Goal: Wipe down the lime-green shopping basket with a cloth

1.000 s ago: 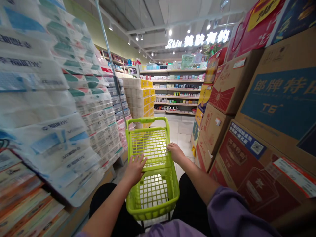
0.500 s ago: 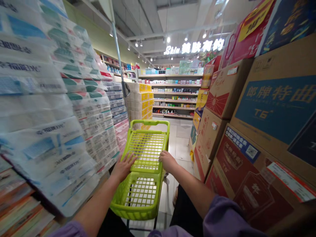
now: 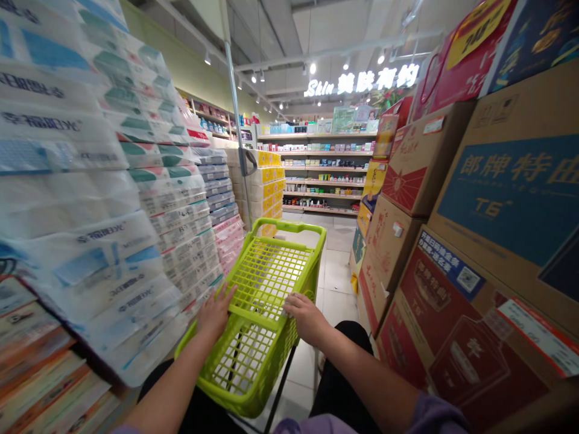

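White plastic-wrapped packs (image 3: 117, 199), one tall stack, are piled along the left. Cardboard cartons are heaped along the right; one carton with a blue panel (image 3: 511, 181) is set upon one with red panels (image 3: 474, 337). At the far end, a shelving unit (image 3: 322, 168) is filled with small boxes and bottles, too small to be counted. Near, between the two piles, one lime-green plastic cart (image 3: 252, 317) is stood, its near end angled to the left, a looped handle (image 3: 289, 227) fitted at the far end. Within it, one deep lower basket (image 3: 246, 402) is formed; pale floor is seen through its mesh. One grid panel (image 3: 271, 271) is sloped above. Two bare hands are placed upon the cart: the left hand (image 3: 215, 313) is laid with fingers spread at the panel's left edge; the right hand (image 3: 305, 316) is curled about its right edge, gripping it.
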`<action>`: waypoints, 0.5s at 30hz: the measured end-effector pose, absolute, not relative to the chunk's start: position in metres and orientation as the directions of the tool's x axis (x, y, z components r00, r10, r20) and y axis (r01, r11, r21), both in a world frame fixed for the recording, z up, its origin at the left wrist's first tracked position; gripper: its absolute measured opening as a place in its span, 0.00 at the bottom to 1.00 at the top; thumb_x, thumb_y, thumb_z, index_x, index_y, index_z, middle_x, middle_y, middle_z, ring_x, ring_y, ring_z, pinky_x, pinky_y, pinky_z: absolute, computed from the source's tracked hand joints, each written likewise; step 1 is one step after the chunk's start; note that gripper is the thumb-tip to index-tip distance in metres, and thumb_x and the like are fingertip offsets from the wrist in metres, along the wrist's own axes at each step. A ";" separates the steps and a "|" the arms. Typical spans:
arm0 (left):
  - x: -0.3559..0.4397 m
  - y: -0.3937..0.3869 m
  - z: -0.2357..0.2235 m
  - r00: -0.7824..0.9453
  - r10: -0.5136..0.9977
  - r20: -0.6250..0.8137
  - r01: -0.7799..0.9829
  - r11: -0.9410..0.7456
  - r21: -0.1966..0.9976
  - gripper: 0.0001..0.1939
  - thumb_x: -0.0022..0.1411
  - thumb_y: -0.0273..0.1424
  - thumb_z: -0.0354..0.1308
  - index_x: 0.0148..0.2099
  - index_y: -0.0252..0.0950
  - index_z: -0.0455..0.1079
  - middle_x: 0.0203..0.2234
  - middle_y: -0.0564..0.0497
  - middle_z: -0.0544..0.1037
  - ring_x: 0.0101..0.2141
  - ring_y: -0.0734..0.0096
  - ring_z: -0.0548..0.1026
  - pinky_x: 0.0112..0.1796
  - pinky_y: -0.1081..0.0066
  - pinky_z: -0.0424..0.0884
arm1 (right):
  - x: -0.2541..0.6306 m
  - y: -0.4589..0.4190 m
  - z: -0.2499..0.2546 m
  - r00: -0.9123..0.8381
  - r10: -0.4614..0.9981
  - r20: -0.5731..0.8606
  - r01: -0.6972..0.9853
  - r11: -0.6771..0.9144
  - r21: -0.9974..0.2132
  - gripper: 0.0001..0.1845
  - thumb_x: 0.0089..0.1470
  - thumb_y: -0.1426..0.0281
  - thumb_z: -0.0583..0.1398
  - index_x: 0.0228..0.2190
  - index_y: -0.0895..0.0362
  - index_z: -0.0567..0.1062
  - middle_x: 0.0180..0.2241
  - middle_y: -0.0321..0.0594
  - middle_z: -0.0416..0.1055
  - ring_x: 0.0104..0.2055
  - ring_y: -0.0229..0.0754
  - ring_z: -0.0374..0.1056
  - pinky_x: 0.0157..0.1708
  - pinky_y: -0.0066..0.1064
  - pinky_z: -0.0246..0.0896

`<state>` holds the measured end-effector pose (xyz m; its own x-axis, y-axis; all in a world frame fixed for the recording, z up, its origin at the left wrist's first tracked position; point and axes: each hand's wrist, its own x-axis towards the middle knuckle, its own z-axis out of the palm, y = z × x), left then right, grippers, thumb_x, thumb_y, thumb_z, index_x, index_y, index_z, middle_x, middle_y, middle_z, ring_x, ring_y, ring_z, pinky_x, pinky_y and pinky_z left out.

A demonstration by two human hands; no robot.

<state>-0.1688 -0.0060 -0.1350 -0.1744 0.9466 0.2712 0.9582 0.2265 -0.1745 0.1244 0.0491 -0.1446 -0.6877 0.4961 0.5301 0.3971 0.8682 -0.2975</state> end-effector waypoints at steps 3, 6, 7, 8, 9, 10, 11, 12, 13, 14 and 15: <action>-0.168 -0.014 -0.139 -0.175 0.941 0.290 0.960 0.228 -0.162 0.32 0.61 0.21 0.44 0.66 0.47 0.53 0.65 0.51 0.56 0.59 0.54 0.62 0.55 0.56 0.59 | 0.138 0.060 -0.140 -0.705 0.473 0.528 0.369 0.881 -0.297 0.30 0.40 0.83 0.52 0.45 0.54 0.75 0.51 0.41 0.70 0.56 0.44 0.60 0.59 0.38 0.52; -0.165 -0.018 -0.141 -0.182 0.940 0.289 0.962 0.231 -0.145 0.32 0.61 0.22 0.45 0.66 0.47 0.53 0.65 0.52 0.56 0.59 0.53 0.61 0.54 0.55 0.60 | 0.151 0.088 -0.126 -0.682 0.520 0.514 0.432 0.854 -0.289 0.30 0.38 0.85 0.52 0.43 0.54 0.76 0.50 0.41 0.71 0.55 0.44 0.61 0.58 0.38 0.53; -0.164 -0.017 -0.141 -0.182 0.941 0.286 0.963 0.229 -0.141 0.32 0.60 0.22 0.45 0.66 0.47 0.53 0.65 0.52 0.55 0.59 0.53 0.60 0.54 0.55 0.60 | 0.155 0.101 -0.120 -0.676 0.536 0.506 0.459 0.843 -0.280 0.30 0.37 0.85 0.52 0.42 0.54 0.77 0.50 0.41 0.71 0.55 0.45 0.61 0.58 0.38 0.53; -0.162 -0.017 -0.141 -0.179 0.942 0.283 0.965 0.225 -0.138 0.32 0.60 0.22 0.46 0.66 0.47 0.53 0.65 0.52 0.55 0.59 0.52 0.60 0.54 0.55 0.60 | 0.158 0.113 -0.113 -0.673 0.548 0.496 0.486 0.834 -0.263 0.30 0.37 0.85 0.52 0.41 0.54 0.77 0.49 0.41 0.72 0.54 0.45 0.62 0.57 0.38 0.53; -0.161 -0.016 -0.140 -0.176 0.943 0.281 0.966 0.221 -0.136 0.32 0.60 0.22 0.46 0.66 0.47 0.53 0.66 0.51 0.54 0.59 0.52 0.60 0.54 0.54 0.60 | 0.160 0.125 -0.105 -0.664 0.572 0.481 0.526 0.815 -0.242 0.28 0.36 0.85 0.53 0.39 0.55 0.77 0.48 0.42 0.72 0.53 0.45 0.63 0.57 0.38 0.53; -0.160 -0.015 -0.140 -0.173 0.945 0.278 0.967 0.216 -0.134 0.32 0.60 0.23 0.46 0.66 0.47 0.53 0.66 0.51 0.53 0.59 0.52 0.60 0.53 0.54 0.61 | 0.162 0.136 -0.098 -0.656 0.601 0.456 0.570 0.791 -0.221 0.26 0.36 0.85 0.54 0.37 0.55 0.78 0.46 0.42 0.73 0.51 0.45 0.63 0.56 0.37 0.54; -0.160 -0.014 -0.139 -0.168 0.947 0.274 0.969 0.210 -0.131 0.32 0.60 0.23 0.47 0.66 0.46 0.53 0.66 0.51 0.53 0.59 0.51 0.60 0.53 0.54 0.61 | 0.163 0.145 -0.093 -0.648 0.616 0.449 0.590 0.778 -0.215 0.24 0.37 0.84 0.54 0.35 0.56 0.78 0.44 0.43 0.73 0.50 0.46 0.64 0.54 0.37 0.55; -0.159 -0.012 -0.138 -0.163 0.950 0.267 0.971 0.202 -0.127 0.32 0.61 0.24 0.47 0.66 0.46 0.53 0.66 0.50 0.52 0.59 0.51 0.60 0.53 0.54 0.62 | 0.162 0.152 -0.088 -0.641 0.628 0.442 0.606 0.767 -0.211 0.22 0.37 0.84 0.54 0.34 0.57 0.78 0.43 0.44 0.74 0.49 0.46 0.64 0.53 0.36 0.56; -0.160 -0.010 -0.138 -0.159 0.953 0.257 0.973 0.195 -0.124 0.32 0.61 0.24 0.48 0.66 0.45 0.53 0.66 0.50 0.52 0.59 0.51 0.60 0.52 0.54 0.62 | 0.161 0.157 -0.085 -0.633 0.640 0.436 0.620 0.756 -0.210 0.21 0.38 0.84 0.54 0.33 0.57 0.78 0.42 0.44 0.74 0.49 0.46 0.64 0.52 0.36 0.57; -0.161 -0.008 -0.137 -0.157 0.957 0.245 0.974 0.191 -0.121 0.32 0.60 0.25 0.49 0.66 0.45 0.52 0.66 0.49 0.52 0.59 0.51 0.59 0.52 0.55 0.62 | 0.159 0.161 -0.084 -0.624 0.650 0.434 0.631 0.746 -0.212 0.20 0.38 0.84 0.54 0.32 0.57 0.78 0.41 0.44 0.74 0.48 0.46 0.64 0.51 0.35 0.57; -0.162 -0.005 -0.136 -0.158 0.961 0.228 0.975 0.188 -0.119 0.33 0.60 0.25 0.50 0.67 0.45 0.52 0.66 0.49 0.51 0.60 0.51 0.59 0.53 0.55 0.62 | 0.157 0.163 -0.083 -0.613 0.663 0.431 0.645 0.734 -0.213 0.20 0.39 0.84 0.54 0.32 0.57 0.78 0.40 0.44 0.74 0.48 0.46 0.63 0.51 0.35 0.57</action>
<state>-0.1624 -0.0049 -0.1361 -0.1577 0.9607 0.2285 0.9749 0.1884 -0.1190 0.1568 0.1629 -0.0833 -0.6125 0.6626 0.4310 0.6446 0.7343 -0.2129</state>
